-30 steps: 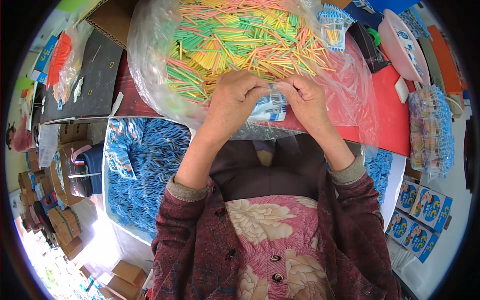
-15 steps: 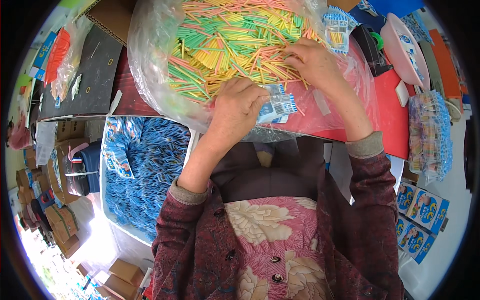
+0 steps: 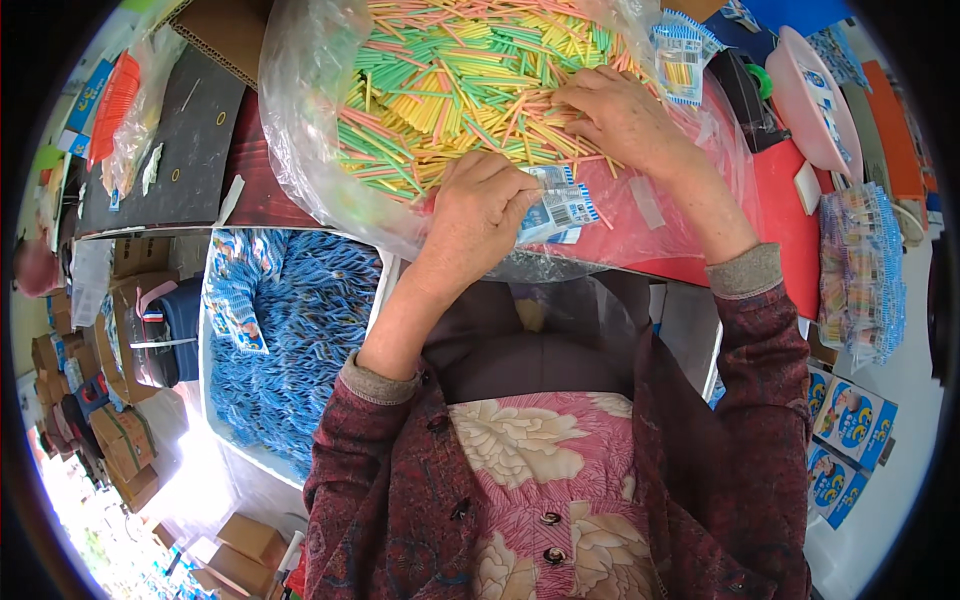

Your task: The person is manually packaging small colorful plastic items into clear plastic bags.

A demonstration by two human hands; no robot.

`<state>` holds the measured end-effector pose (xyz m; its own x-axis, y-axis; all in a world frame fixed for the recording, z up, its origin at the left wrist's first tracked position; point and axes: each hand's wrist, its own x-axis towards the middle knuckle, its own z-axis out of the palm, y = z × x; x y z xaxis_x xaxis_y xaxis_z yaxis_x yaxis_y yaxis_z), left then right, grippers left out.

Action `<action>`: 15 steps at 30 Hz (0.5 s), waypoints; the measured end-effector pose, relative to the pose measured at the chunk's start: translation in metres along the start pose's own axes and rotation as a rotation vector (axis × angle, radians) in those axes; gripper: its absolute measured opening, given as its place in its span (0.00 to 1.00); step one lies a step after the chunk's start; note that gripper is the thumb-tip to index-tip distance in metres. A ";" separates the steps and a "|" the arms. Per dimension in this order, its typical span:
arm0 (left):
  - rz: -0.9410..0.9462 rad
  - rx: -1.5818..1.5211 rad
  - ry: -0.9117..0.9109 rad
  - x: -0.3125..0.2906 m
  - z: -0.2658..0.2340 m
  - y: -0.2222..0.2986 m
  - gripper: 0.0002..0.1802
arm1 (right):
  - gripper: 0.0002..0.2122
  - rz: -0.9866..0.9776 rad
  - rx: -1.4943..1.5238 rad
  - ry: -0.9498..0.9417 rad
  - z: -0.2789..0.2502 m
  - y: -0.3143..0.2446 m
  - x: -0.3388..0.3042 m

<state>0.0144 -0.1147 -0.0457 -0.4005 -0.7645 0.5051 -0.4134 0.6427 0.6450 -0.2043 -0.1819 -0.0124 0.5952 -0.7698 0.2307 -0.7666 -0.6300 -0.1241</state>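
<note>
A small clear plastic packet (image 3: 562,212) with blue-and-white printing is pinched in my left hand (image 3: 472,212), over the near edge of a heap of thin sticks (image 3: 500,85) in pink, yellow and green. Its crimped end points right, beside a lone pink stick. My right hand (image 3: 622,118) reaches onto the right part of the heap, fingers bent and parted from the thumb. Its fingertips touch the sticks, and no stick is plainly gripped. A large clear plastic bag (image 3: 315,130) lies spread around and beneath the heap.
A similar packet (image 3: 682,65) with sticks inside lies beyond my right hand. Right of it are a black tape dispenser (image 3: 745,100) and a pink basin (image 3: 812,105). Bundled filled packets (image 3: 862,270) hang at the table's right edge. Below left, a white bin (image 3: 212,400) holds blue wrappers.
My right hand has shifted slightly left and its fingers have stretched further over the sticks. My left hand stays nearly in place with the packet, which has turned a little.
</note>
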 end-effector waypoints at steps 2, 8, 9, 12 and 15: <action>-0.006 -0.003 0.004 -0.001 -0.001 -0.001 0.03 | 0.13 -0.052 -0.091 0.028 0.000 -0.004 -0.001; -0.005 -0.016 0.013 -0.001 0.001 -0.002 0.04 | 0.14 -0.037 -0.142 0.037 0.009 -0.008 -0.002; -0.004 -0.009 0.008 -0.001 0.001 -0.002 0.04 | 0.14 -0.037 -0.141 0.037 0.014 -0.007 -0.002; -0.007 -0.012 0.005 -0.001 0.001 -0.002 0.03 | 0.12 0.001 -0.168 0.052 0.021 -0.004 -0.002; -0.014 -0.024 0.010 -0.001 0.000 -0.001 0.03 | 0.11 -0.070 -0.146 0.118 0.019 -0.004 -0.003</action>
<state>0.0151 -0.1146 -0.0470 -0.3866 -0.7740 0.5014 -0.3993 0.6306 0.6655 -0.1981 -0.1790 -0.0312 0.6225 -0.7018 0.3464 -0.7563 -0.6532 0.0359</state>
